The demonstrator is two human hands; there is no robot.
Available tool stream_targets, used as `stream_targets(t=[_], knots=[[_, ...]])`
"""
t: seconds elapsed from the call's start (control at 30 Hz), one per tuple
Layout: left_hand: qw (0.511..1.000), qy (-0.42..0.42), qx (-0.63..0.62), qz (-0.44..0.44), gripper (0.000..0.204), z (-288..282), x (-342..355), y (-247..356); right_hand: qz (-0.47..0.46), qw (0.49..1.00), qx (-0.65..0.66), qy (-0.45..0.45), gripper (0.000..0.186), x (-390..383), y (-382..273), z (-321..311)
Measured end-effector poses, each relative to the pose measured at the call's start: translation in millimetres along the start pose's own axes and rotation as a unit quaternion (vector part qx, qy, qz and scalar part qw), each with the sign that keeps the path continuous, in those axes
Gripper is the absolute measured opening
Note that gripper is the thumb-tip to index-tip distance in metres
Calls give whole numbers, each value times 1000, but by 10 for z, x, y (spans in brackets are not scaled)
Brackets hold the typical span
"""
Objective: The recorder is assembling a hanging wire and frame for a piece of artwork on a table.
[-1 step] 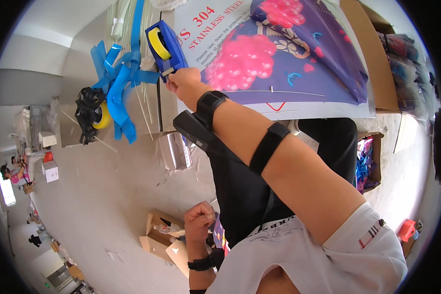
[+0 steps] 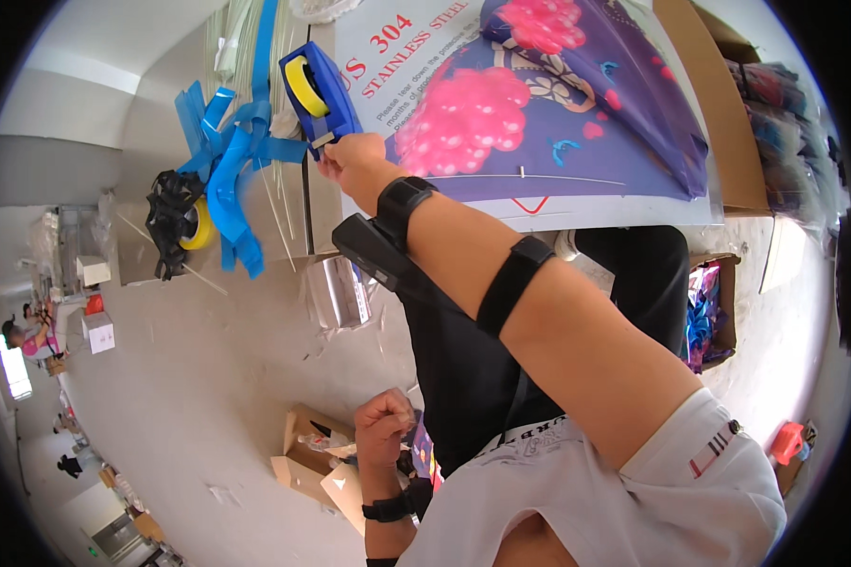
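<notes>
My right hand (image 2: 352,163) reaches to the front end of a blue tape dispenser (image 2: 326,94) holding a yellow tape roll (image 2: 303,85). Its fingers are pinched at the cutter end; what they grip is too small to make out. My left hand (image 2: 383,423) hangs low beside my dark trousers, fingers curled; I cannot make out anything in them. Right of the dispenser lies a purple plastic sheet (image 2: 596,142) with pink prints, a thin white stick (image 2: 577,180) across it, on a white printed board (image 2: 690,213).
Blue strips (image 2: 227,227), black crumpled plastic (image 2: 170,217) and pale thin sticks (image 2: 236,47) lie on the table (image 2: 147,123). A cardboard box (image 2: 671,57) with bagged items stands right. Open boxes (image 2: 293,454) (image 2: 728,321) sit on the floor. A person (image 2: 33,335) works far left.
</notes>
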State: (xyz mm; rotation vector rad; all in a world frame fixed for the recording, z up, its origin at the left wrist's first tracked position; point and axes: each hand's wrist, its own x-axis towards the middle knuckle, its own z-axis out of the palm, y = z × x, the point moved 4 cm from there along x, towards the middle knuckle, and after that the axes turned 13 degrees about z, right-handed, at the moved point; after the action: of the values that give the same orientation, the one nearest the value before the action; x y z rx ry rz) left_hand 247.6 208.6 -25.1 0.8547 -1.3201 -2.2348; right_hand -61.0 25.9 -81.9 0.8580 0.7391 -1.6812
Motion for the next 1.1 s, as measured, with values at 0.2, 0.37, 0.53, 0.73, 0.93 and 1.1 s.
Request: stream_targets(t=[0.2,0.37,0.53,0.73,0.93,1.1], knots=[[999,20,-35,13,10,-8,-17,69,-79,984,-161,-17,7,170,32,-49],[999,20,25,1,7,-158,-144,-99,-73,976,-205,-12,12,-193,99,-66],[999,29,-14,28,5,-203,-158,-192,-169,915,-361,-52,13,-188,-137,-183],[996,85,10,0,4,-424,-87,26,-187,936,-229,-189,9,-971,-830,-708],[979,-22,187,-78,5,-126,345,198,-223,944,-137,-202,7,-1591,-1760,-2048],[943,-80,321,11,8,195,737,430,-177,970,22,-163,3,-1960,-1905,-2997]])
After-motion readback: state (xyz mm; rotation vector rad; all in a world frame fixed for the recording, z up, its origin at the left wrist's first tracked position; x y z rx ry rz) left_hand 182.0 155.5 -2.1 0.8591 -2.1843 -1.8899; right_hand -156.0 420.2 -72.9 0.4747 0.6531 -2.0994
